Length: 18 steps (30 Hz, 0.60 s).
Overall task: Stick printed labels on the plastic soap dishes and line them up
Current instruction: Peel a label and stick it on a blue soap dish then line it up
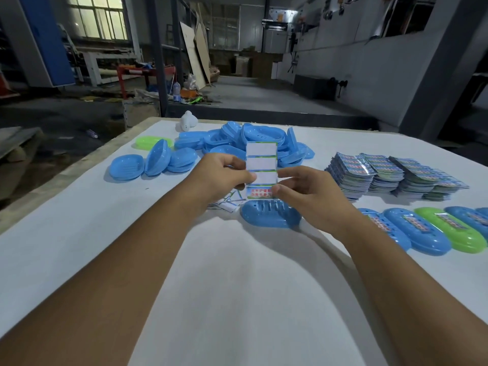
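I've got both hands up over the table (237, 286) now, and between them a label sheet (261, 169) held upright. Left hand (224, 175) pinches the sheet's left edge, fingers curled around it. Right hand (309, 196) pinches the lower right corner, thumb pressed on the one printed label (260, 192) left at the bottom; the three panels above it show bare white backing.

Everything else I'll place off that sheet. Just below it, on the table, lies a blue dish (272, 213), slotted side up, unlabelled as far as I can tell. Down to the left of the sheet, peeking under my left hand, a small heap of scraps (227, 204). Behind the sheet sits the blue pile (253, 141) of loose dishes, with a green dish (151, 142) at its far left and a small white object (188, 122) beyond that. Right of the sheet, the label stacks (396, 175) sit in several tall bundles. Below those, to the lower right of the sheet, a row (433, 229) of labelled dishes lies side by side, touching, blue with one green among them, running off the frame edge
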Tool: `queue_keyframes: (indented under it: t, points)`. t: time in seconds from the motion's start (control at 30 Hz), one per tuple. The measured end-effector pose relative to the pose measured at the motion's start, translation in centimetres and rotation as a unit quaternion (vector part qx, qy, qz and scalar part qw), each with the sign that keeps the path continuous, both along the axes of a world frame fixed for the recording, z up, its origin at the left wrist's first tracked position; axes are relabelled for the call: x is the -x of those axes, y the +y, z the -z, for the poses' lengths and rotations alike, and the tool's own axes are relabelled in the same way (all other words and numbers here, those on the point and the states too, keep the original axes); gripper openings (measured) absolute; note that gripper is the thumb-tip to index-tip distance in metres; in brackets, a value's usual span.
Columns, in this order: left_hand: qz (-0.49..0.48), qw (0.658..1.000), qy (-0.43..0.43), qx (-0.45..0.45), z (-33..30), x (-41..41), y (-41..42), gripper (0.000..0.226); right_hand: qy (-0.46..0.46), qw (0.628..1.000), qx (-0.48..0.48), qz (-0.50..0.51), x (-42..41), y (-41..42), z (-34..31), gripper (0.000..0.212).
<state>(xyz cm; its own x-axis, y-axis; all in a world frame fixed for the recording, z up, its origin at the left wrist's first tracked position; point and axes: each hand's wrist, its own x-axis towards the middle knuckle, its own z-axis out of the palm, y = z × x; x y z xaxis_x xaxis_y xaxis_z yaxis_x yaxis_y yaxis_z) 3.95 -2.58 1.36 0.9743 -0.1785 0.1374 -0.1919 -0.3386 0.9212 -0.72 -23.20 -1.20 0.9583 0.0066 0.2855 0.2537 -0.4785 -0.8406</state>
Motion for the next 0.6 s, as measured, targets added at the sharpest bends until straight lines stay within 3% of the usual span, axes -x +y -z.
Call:
queue_keyframes:
  t: [0.6]
  points:
    - [0.031, 0.999, 0.014, -0.022, -0.02, 1.2, -0.98, 0.02, 0.0, 0.999, -0.024, 0.046, 0.16, -0.01, -0.76, 0.012]
